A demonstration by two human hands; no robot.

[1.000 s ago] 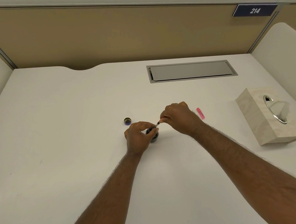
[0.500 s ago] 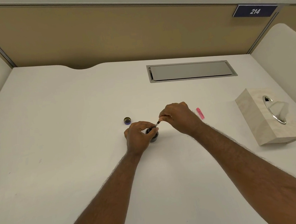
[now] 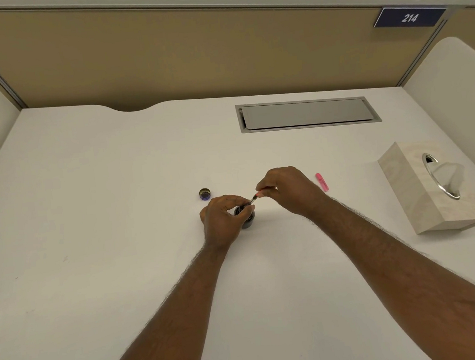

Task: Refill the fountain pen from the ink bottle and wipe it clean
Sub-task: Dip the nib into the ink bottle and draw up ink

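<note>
Right now you're working at a white desk, w/ everything kept w/in easy reach. Far right, the tissue box is sitting well apart from the ink, prob. waiting for the wipe step, one sheet poking up thru its slot.

Your left hand is curling round the ink bottle near the desk's middle, thumb and fingers wrapping its sides, likely bracing it so it isn't tipping while the pen goes in. Your right hand is pinching the fountain pen by its upper end betw. thumb and fingertips, other fingers tucked in; the pen is slanting down-left w/ its tip at the bottle mouth. Can't tell if the nib is actually dipping into the ink, since your left fingers are covering the opening.

A pink pen part is lying just right of your right hand, prob. set aside to expose the filler. The bottle cap is resting open side up, just far-left of the bottle.

Judging by this, filling is underway; wiping not yet done.
</note>
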